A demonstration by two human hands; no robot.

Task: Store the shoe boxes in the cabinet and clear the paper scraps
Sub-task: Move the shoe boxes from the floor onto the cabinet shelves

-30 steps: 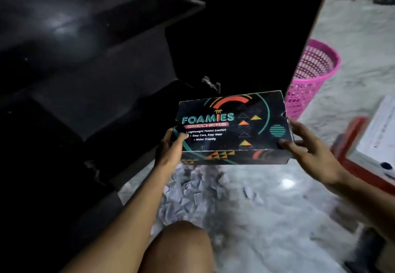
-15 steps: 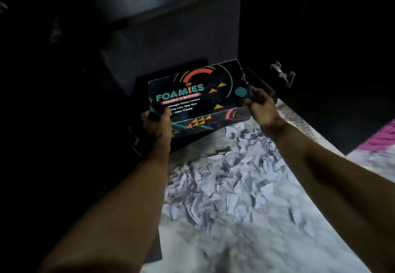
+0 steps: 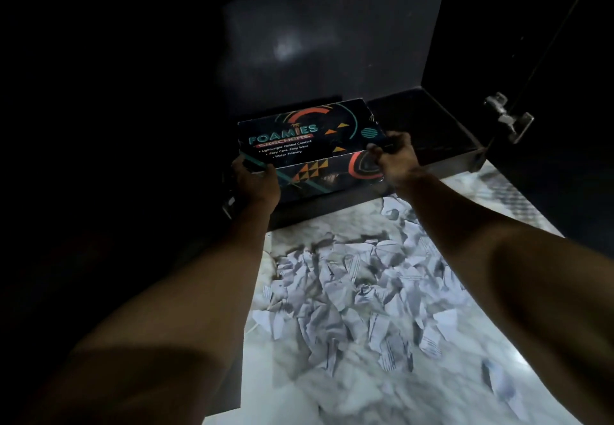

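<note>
A black shoe box [image 3: 309, 145] printed "FOAMIES SKECHERS" with teal, orange and red shapes sits at the front of the dark cabinet's bottom shelf [image 3: 428, 125]. My left hand [image 3: 255, 180] grips its near left corner. My right hand [image 3: 395, 155] grips its right end. Both arms are stretched forward. A heap of torn white paper scraps [image 3: 352, 295] lies on the marble floor just in front of the cabinet, between my arms.
The cabinet's open right door [image 3: 538, 58] stands at the right with a metal hinge [image 3: 508, 120] on it. The left side of the cabinet is too dark to read. Pale marble floor [image 3: 332, 401] stretches toward me.
The box has moved forward and down from mid-air onto the cabinet's bottom shelf. My view has swung left, so the pink basket and the red box are out of sight.
</note>
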